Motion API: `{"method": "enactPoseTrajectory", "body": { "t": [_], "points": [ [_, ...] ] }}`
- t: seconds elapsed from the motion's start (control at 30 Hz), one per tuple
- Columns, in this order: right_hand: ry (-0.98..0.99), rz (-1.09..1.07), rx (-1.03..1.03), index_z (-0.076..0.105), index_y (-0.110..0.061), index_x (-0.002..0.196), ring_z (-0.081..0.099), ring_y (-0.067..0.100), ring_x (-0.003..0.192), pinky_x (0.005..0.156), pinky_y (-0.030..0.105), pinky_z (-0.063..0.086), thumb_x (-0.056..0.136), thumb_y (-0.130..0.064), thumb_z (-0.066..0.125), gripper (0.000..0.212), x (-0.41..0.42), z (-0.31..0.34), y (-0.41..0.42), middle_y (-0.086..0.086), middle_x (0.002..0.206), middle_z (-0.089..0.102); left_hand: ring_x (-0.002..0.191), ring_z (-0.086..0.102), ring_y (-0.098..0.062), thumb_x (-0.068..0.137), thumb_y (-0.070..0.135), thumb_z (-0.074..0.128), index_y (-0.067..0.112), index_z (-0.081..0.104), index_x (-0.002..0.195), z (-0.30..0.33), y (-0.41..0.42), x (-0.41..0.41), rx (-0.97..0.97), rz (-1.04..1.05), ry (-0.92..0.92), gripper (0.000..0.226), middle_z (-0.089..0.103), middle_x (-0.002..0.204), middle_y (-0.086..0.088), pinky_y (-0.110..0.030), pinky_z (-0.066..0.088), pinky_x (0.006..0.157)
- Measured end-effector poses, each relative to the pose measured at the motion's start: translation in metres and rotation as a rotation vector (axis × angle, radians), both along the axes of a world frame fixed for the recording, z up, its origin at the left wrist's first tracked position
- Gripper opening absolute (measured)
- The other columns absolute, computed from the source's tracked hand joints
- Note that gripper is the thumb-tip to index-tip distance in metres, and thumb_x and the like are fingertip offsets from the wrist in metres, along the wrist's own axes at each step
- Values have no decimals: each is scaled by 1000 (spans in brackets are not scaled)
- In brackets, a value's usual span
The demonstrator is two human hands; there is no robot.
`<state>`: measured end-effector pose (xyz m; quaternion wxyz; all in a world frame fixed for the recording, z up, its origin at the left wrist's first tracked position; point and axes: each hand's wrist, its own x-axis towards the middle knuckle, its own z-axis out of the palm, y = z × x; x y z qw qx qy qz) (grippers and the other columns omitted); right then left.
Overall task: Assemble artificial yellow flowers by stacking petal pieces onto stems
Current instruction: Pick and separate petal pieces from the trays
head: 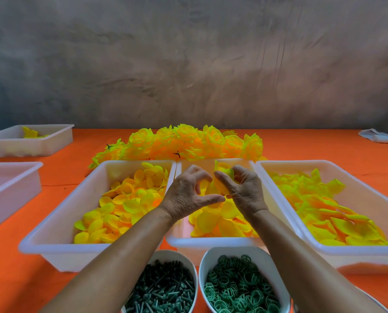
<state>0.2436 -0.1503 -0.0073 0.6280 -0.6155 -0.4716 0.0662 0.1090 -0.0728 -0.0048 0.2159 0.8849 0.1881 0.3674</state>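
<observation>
Over the middle white plastic tray (211,243) of loose yellow fabric petals (220,224), the person holds a small cupped yellow petal piece (225,173), bright lemon with a greenish edge, raised just above the heap; the right hand (242,190) pinches it between curled fingers and thumb, knuckles turned toward me; the left hand (189,193) sits just beside it, fingers bent into a loose claw, thumb stretched out toward the right hand; whether the left fingertips actually touch the petal piece I cannot tell, since yellow shows between them but the contact is hidden.

To the left stands a white plastic tray (53,236) filled with rounder yellow-orange petals (125,204); to the right another white tray (351,254) holds pointed yellow-green petal pieces (324,211); behind the three trays lies a row of finished yellow fabric flowers (188,143) on the orange tablecloth (19,279).

Near the person, a white oval bowl (177,254) holds dark green plastic stems (163,290); just beside it a second white oval bowl (267,258) holds pale green plastic rings (238,288); far left, two more white trays (30,145) sit well apart from the hands, the far one holding a few yellow petals.
</observation>
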Motion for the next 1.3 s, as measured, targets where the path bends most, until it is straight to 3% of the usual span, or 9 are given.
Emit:
{"method": "enactPoseTrajectory", "body": {
  "t": [0.13,0.2,0.33,0.53,0.63,0.8,0.9,1.13,1.3],
  "points": [
    [68,107,-6,50,1,69,50,25,62,54,49,50,74,-38,69,43,-2,2,-2,25,66,47,67,56,-21,72,27,80,8,68,92,1,1,1,-36,41,-39,30,62,95,-7,-31,48,62],
    [107,161,-5,52,0,73,57,24,58,50,37,50,70,-41,67,44,-3,3,-3,30,70,53,68,56,-18,76,22,77,5,69,90,0,2,1,-52,48,-37,23,64,91,-8,-27,47,63],
    [149,186,-21,53,-9,74,56,4,49,48,20,48,71,-42,66,36,-3,4,-3,5,62,55,61,49,-4,81,11,72,7,69,84,0,4,0,-197,82,-141,6,62,79,-2,-7,38,57],
    [288,223,-39,54,-15,78,58,6,58,59,24,51,79,-21,71,18,2,1,-2,-2,69,60,61,50,-18,89,7,62,15,61,75,-2,10,1,-413,74,-272,16,58,70,-8,-33,44,55],
    [325,222,-42,57,-13,79,60,13,67,61,27,53,81,-6,70,16,3,2,-3,3,77,60,60,53,-18,92,5,56,9,60,80,-2,13,1,-458,106,-338,14,60,77,-17,-25,46,45],
    [484,46,97,59,-12,77,58,5,56,47,15,47,84,-3,67,13,9,4,-5,4,73,58,44,54,-2,93,5,55,16,57,79,-1,15,1,-566,158,-459,18,59,66,-4,-18,43,38],
    [632,6,138,61,-9,88,59,13,71,51,18,50,87,0,61,8,15,6,-4,1,80,60,43,54,-1,92,2,55,12,57,82,-1,13,1,-544,129,-407,15,59,64,-2,-17,43,39],
    [733,-91,142,57,-6,116,58,30,96,65,29,53,87,2,61,31,19,3,-3,24,120,57,47,56,-4,87,-1,58,12,58,81,1,10,1,-552,147,-372,14,62,66,-8,-19,44,40],
    [714,-140,107,58,-12,111,52,32,121,69,27,47,83,-3,68,31,22,1,-2,20,131,54,58,55,-17,92,6,56,15,60,73,4,9,1,-606,144,-376,22,60,68,-7,-22,46,44]
  ]
}}
